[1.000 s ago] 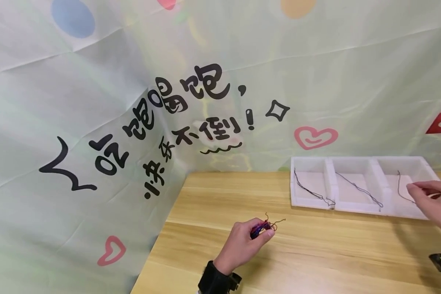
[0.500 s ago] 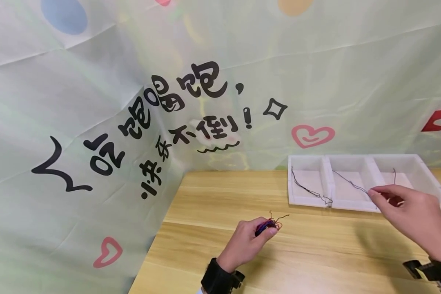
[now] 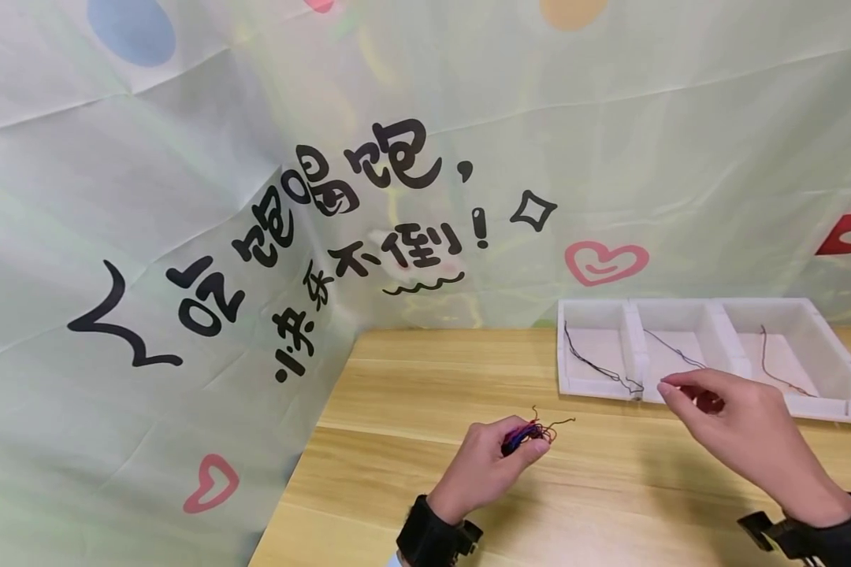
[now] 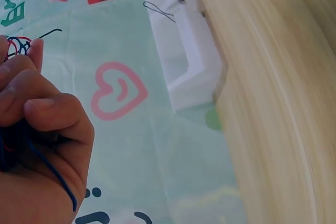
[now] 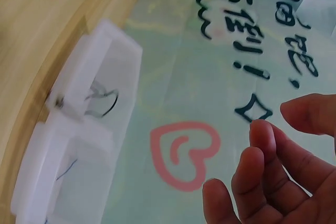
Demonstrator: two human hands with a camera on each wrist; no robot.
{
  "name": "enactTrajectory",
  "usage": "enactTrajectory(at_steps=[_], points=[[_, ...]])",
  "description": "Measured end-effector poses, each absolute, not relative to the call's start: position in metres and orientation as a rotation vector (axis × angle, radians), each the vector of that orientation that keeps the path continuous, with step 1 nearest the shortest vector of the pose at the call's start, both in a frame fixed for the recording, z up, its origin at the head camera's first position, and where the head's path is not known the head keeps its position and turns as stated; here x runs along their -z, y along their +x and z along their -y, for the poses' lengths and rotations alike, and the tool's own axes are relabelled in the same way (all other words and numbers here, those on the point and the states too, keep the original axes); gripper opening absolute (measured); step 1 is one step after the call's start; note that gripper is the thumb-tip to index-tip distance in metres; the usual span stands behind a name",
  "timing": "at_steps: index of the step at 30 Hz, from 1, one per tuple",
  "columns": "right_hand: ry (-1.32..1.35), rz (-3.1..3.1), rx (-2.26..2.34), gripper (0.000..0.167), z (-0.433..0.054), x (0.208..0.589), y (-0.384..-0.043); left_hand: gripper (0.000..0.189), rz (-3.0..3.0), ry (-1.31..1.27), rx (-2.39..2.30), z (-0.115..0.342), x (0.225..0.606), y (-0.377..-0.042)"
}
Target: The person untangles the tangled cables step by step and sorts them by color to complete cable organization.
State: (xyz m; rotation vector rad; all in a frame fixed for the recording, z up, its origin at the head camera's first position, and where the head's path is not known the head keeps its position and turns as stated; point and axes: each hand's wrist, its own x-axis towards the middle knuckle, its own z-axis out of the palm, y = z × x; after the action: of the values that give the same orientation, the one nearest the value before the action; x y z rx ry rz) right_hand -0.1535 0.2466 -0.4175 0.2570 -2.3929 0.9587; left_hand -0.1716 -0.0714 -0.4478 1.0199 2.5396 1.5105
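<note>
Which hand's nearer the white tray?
Right. In the head view, the right hand overlaps the tray at its front edge; the left hand, gripping wires, is apart, farther left.

**Creased, pale green printed sheeting (image 3: 702,150) around a light, yellowish wood-grain tabletop (image 3: 432,386)**

The tabletop spreads beneath both hands, its back edge meeting the sheeting beyond them. Left of the left hand (image 3: 492,465), the sheeting turns a corner. Bold black Chinese lettering (image 3: 338,197) crosses that corner, beyond the same hand. A pink outlined heart (image 3: 603,271) is printed farther back, between the two hands; a smaller pink heart (image 3: 211,483) sits left of the left hand. Soft shadows fall on the tabletop beside both hands.
</note>
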Motion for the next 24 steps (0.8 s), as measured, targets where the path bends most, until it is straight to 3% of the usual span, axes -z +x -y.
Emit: enactTrajectory(at_steps=[24], points=[[0.539, 2.349, -0.993, 0.019, -0.193, 0.422, -0.147, 0.019, -2.569, 1.189, -1.493, 0.059, 0.441, -0.172]])
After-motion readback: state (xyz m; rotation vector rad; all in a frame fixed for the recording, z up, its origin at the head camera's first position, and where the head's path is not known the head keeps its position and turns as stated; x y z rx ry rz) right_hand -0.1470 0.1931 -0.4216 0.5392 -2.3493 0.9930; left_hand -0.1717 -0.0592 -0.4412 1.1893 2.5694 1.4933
